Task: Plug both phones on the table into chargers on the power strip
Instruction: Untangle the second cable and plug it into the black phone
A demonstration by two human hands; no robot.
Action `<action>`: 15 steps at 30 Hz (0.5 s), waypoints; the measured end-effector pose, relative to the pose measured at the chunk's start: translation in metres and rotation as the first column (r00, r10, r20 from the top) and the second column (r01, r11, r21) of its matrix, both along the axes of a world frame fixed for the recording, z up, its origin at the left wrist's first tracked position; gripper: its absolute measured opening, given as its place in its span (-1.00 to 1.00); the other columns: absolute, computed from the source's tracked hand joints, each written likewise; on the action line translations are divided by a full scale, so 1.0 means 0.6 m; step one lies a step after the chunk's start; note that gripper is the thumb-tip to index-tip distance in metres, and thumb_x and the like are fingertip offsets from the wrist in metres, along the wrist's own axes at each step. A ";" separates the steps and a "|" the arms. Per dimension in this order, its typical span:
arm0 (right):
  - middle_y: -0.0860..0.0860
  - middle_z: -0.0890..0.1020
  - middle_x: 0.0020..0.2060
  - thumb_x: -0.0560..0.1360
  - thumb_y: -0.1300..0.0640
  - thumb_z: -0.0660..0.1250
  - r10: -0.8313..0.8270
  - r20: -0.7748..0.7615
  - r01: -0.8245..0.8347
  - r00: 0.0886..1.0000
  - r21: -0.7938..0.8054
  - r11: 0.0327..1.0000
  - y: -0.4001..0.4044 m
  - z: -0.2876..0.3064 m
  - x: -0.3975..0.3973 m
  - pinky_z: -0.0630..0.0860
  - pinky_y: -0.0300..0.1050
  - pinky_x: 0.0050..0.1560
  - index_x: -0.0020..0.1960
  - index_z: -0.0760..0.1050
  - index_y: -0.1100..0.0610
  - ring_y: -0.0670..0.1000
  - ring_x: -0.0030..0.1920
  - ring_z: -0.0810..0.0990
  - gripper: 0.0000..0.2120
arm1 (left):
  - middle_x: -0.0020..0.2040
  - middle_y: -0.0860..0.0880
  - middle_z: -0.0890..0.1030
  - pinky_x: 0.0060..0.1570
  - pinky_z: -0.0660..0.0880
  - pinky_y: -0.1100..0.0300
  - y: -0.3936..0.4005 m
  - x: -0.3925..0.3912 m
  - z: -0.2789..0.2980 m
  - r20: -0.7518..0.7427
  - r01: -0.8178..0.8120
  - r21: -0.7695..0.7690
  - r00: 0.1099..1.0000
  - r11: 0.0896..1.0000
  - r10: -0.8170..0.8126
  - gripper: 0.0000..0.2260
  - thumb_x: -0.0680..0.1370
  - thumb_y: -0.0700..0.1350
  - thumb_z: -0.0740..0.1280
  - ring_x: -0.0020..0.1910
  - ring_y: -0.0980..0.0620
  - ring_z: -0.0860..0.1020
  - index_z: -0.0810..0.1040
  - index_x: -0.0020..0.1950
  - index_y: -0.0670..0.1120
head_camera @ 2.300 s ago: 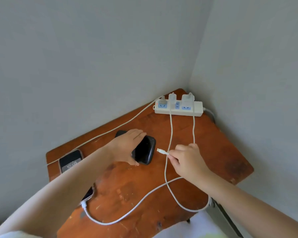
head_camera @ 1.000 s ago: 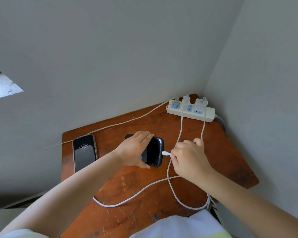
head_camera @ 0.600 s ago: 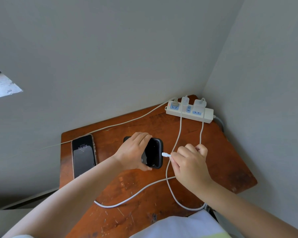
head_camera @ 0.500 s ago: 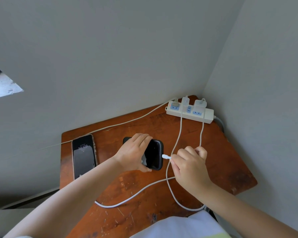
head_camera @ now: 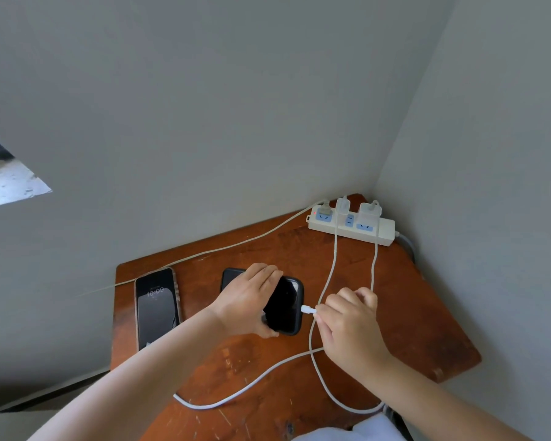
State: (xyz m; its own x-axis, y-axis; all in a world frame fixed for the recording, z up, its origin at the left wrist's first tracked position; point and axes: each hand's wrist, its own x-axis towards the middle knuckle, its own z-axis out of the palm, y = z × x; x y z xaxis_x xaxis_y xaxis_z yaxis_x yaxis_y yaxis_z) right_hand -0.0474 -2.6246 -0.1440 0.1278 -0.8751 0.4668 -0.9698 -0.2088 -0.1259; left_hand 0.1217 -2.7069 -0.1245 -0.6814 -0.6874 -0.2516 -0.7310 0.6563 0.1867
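A black phone (head_camera: 284, 305) lies dark on the wooden table (head_camera: 427, 329), with my left hand (head_camera: 248, 300) gripping it from above. My right hand (head_camera: 347, 319) pinches a white cable plug (head_camera: 308, 310), whose tip touches the phone's right end. A second phone (head_camera: 156, 308) with a lit screen rests at the table's left side. The white power strip (head_camera: 352, 225) sits in the far corner with two white chargers in it, and white cables run from them toward me.
Grey walls close in the table at the back and right. A thin cable (head_camera: 204, 254) runs along the back edge to the strip. Cable loops (head_camera: 337, 399) lie on the near part of the table. A white cloth (head_camera: 347, 432) shows at the bottom edge.
My right hand has brought the plug leftward until it meets the black phone's end. My left hand has kept its hold on the phone. The view has shifted so that the second phone's whole screen shows.
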 end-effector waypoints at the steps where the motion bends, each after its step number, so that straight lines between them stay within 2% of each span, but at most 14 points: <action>1: -0.08 0.56 -0.57 0.36 0.17 0.14 0.000 0.005 0.000 1.000 0.015 1.000 0.000 0.000 0.000 0.22 -0.18 -0.08 -0.48 0.59 0.07 -0.06 -0.45 0.55 -0.66 | 0.48 -0.12 0.20 0.43 0.10 0.17 0.000 0.001 -0.002 0.003 0.010 -0.009 1.000 1.000 -0.010 -0.17 0.38 0.11 0.42 0.46 -0.07 0.11 0.08 0.47 -0.19; 3: -0.09 0.55 -0.57 0.36 0.15 0.14 0.005 0.011 -0.005 1.000 0.049 0.999 0.003 -0.004 0.001 0.22 -0.19 -0.08 -0.48 0.60 0.06 -0.07 -0.45 0.55 -0.66 | 0.47 -0.16 0.23 0.43 0.12 0.13 0.000 0.002 -0.004 0.002 0.029 -0.021 1.000 0.999 -0.029 -0.17 0.37 0.09 0.44 0.45 -0.11 0.14 0.11 0.46 -0.21; 10: -0.11 0.60 -0.55 0.37 0.09 0.13 -0.053 0.093 0.041 0.994 0.129 0.991 -0.006 -0.028 0.016 0.21 -0.22 -0.12 -0.43 0.64 0.04 -0.09 -0.45 0.57 -0.64 | 0.51 -0.11 0.11 0.46 -0.01 0.15 -0.021 0.006 -0.008 0.169 0.090 -0.025 0.982 0.996 -0.084 -0.17 0.43 0.14 0.35 0.48 -0.08 0.03 -0.02 0.49 -0.18; 15: -0.15 0.56 -0.59 0.35 0.01 0.11 -0.022 0.156 -0.030 0.988 0.326 0.945 -0.010 -0.054 0.040 0.13 -0.28 -0.13 -0.46 0.63 -0.04 -0.15 -0.48 0.55 -0.64 | 0.53 -0.12 0.04 0.47 -0.07 0.12 -0.042 0.015 -0.008 0.327 0.191 0.059 0.924 0.980 -0.199 -0.20 0.45 0.05 0.36 0.50 -0.08 -0.03 -0.06 0.49 -0.15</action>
State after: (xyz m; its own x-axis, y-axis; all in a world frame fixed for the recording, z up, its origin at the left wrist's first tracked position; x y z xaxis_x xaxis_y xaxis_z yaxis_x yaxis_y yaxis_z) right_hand -0.0235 -2.6307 -0.1765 0.0805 -0.9822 0.1696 -0.9319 -0.1345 -0.3367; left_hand 0.1309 -2.7324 -0.1295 -0.6768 -0.5397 -0.5007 -0.6121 0.7904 -0.0246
